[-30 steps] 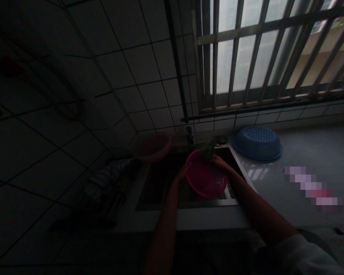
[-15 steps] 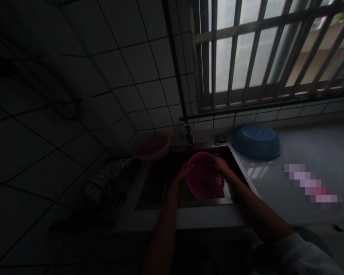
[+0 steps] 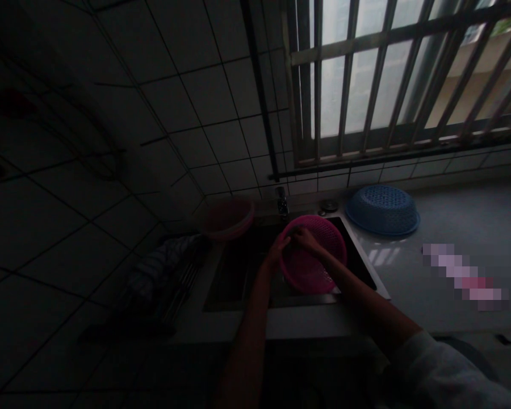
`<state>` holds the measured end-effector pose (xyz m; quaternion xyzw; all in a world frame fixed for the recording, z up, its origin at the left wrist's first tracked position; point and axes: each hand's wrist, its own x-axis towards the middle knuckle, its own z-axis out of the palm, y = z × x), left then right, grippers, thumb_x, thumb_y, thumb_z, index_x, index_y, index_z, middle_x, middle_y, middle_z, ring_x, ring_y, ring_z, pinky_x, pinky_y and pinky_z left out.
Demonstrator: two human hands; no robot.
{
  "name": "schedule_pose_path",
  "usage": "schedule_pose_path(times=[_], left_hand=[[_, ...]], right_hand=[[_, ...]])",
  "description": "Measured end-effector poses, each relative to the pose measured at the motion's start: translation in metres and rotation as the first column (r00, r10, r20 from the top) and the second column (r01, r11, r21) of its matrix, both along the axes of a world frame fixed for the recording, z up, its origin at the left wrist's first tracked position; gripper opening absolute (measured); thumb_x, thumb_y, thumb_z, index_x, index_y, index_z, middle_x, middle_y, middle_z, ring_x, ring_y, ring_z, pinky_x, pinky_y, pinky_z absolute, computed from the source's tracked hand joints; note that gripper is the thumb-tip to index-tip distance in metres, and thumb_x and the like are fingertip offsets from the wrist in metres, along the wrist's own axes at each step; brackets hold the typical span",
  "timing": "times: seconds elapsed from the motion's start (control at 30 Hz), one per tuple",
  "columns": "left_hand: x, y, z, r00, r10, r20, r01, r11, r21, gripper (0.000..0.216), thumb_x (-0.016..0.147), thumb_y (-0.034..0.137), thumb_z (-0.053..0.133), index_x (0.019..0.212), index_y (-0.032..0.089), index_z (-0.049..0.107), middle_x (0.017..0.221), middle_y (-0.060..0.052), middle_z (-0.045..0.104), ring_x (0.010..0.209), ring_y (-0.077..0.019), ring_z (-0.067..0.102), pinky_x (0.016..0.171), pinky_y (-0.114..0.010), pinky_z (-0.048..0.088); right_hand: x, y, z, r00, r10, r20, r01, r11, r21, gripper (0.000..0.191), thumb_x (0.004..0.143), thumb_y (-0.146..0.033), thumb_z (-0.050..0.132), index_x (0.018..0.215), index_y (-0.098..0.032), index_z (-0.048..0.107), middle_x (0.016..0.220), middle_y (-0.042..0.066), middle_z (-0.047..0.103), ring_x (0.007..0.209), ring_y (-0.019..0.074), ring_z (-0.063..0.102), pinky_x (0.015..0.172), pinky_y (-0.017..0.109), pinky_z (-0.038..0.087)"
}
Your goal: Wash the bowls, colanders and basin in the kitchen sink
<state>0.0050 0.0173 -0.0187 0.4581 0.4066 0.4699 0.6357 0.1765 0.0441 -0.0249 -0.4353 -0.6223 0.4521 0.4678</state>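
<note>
Fingers of both hands, left (image 3: 280, 248) and right (image 3: 303, 237), seemingly grip the pink colander (image 3: 314, 254) over the sink (image 3: 238, 272), rinsing it; next needs steady turning.

The pale tabletop (image 3: 451, 227) carries an upturned blue basket (image 3: 382, 209) by the sink (image 3: 234, 272); a reddish bowl (image 3: 229, 217) sits left.

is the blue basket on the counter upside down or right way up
Upside down. The blue basket rests rim-down on the counter beside the sink, its domed perforated bottom facing up and no opening showing.
</note>
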Motion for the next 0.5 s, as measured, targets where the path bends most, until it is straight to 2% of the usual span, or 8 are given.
schedule_pose_path(times=[0.1, 0.17, 0.23, 0.33, 0.37, 0.4, 0.43, 0.5], left_hand=[[0.001, -0.005, -0.001, 0.997, -0.059, 0.058, 0.058, 0.998, 0.016, 0.058, 0.071, 0.034, 0.093, 0.124, 0.02, 0.073, 0.132, -0.013, 0.075, 0.129, -0.0347, 0.066, 0.115, -0.051, 0.047], [0.001, -0.007, -0.004, 0.995, -0.067, 0.076, 0.069, 0.997, -0.02, 0.061, 0.068, 0.028, 0.094, 0.124, 0.02, 0.071, 0.126, -0.011, 0.076, 0.117, -0.0311, 0.071, 0.109, -0.048, 0.052], [0.0, -0.005, -0.006, 0.997, -0.023, 0.08, 0.03, 0.995, -0.094, 0.057, 0.07, 0.03, 0.094, 0.121, 0.02, 0.07, 0.115, -0.009, 0.078, 0.107, -0.0286, 0.074, 0.103, -0.046, 0.055], [-0.001, 0.0, -0.007, 0.995, 0.076, 0.064, -0.065, 0.984, -0.164, 0.048, 0.078, 0.039, 0.09, 0.118, 0.02, 0.072, 0.109, -0.009, 0.08, 0.11, -0.0285, 0.074, 0.106, -0.045, 0.054], [-0.001, 0.0, -0.006, 0.994, 0.09, 0.06, -0.079, 0.983, -0.165, 0.046, 0.079, 0.041, 0.089, 0.117, 0.021, 0.074, 0.112, -0.009, 0.08, 0.116, -0.029, 0.073, 0.11, -0.044, 0.053], [-0.001, 0.0, -0.005, 0.994, 0.088, 0.066, -0.076, 0.984, -0.162, 0.045, 0.08, 0.043, 0.088, 0.118, 0.021, 0.075, 0.117, -0.01, 0.08, 0.122, -0.0297, 0.071, 0.114, -0.045, 0.05], [-0.001, -0.001, -0.004, 0.994, 0.071, 0.079, -0.057, 0.985, -0.163, 0.046, 0.081, 0.045, 0.088, 0.118, 0.021, 0.076, 0.122, -0.01, 0.08, 0.127, -0.0308, 0.068, 0.117, -0.046, 0.048], [0.002, -0.005, 0.0, 0.992, 0.013, 0.125, 0.009, 0.985, -0.173, 0.05, 0.083, 0.053, 0.085, 0.12, 0.021, 0.077, 0.129, -0.011, 0.078, 0.135, -0.0334, 0.065, 0.121, -0.049, 0.045]], right_hand=[[0.007, 0.003, -0.004, 0.999, 0.016, -0.03, -0.017, 0.999, -0.037, 0.04, 0.103, -0.041, 0.07, 0.135, -0.017, 0.066, 0.134, 0.01, 0.067, 0.113, 0.0269, 0.069, 0.096, 0.047, 0.062], [0.006, -0.001, -0.011, 0.998, 0.043, -0.041, -0.046, 0.997, -0.057, 0.034, 0.099, -0.038, 0.073, 0.126, -0.016, 0.069, 0.122, 0.009, 0.072, 0.102, 0.0234, 0.071, 0.089, 0.04, 0.063], [0.0, -0.008, -0.022, 0.982, 0.18, -0.064, -0.186, 0.978, -0.096, 0.029, 0.089, -0.032, 0.077, 0.112, -0.015, 0.072, 0.105, 0.006, 0.075, 0.088, 0.0201, 0.07, 0.079, 0.033, 0.061], [-0.012, -0.016, -0.035, 0.866, 0.484, -0.126, -0.5, 0.85, -0.167, 0.028, 0.073, -0.028, 0.08, 0.097, -0.015, 0.072, 0.087, 0.003, 0.073, 0.072, 0.0169, 0.066, 0.069, 0.028, 0.057], [-0.014, -0.016, -0.036, 0.836, 0.529, -0.148, -0.549, 0.818, -0.172, 0.029, 0.069, -0.028, 0.08, 0.094, -0.015, 0.072, 0.085, 0.003, 0.073, 0.07, 0.0165, 0.064, 0.067, 0.028, 0.056], [-0.016, -0.015, -0.035, 0.837, 0.521, -0.169, -0.545, 0.823, -0.162, 0.029, 0.068, -0.028, 0.08, 0.093, -0.016, 0.071, 0.085, 0.002, 0.072, 0.07, 0.0165, 0.064, 0.067, 0.028, 0.056], [-0.015, -0.012, -0.032, 0.862, 0.466, -0.199, -0.495, 0.858, -0.139, 0.029, 0.068, -0.03, 0.079, 0.092, -0.017, 0.07, 0.086, 0.003, 0.072, 0.071, 0.0165, 0.064, 0.068, 0.028, 0.055], [-0.01, -0.003, -0.022, 0.921, 0.247, -0.301, -0.286, 0.954, -0.094, 0.028, 0.071, -0.035, 0.075, 0.093, -0.018, 0.068, 0.089, 0.003, 0.072, 0.074, 0.0166, 0.063, 0.071, 0.028, 0.055]])
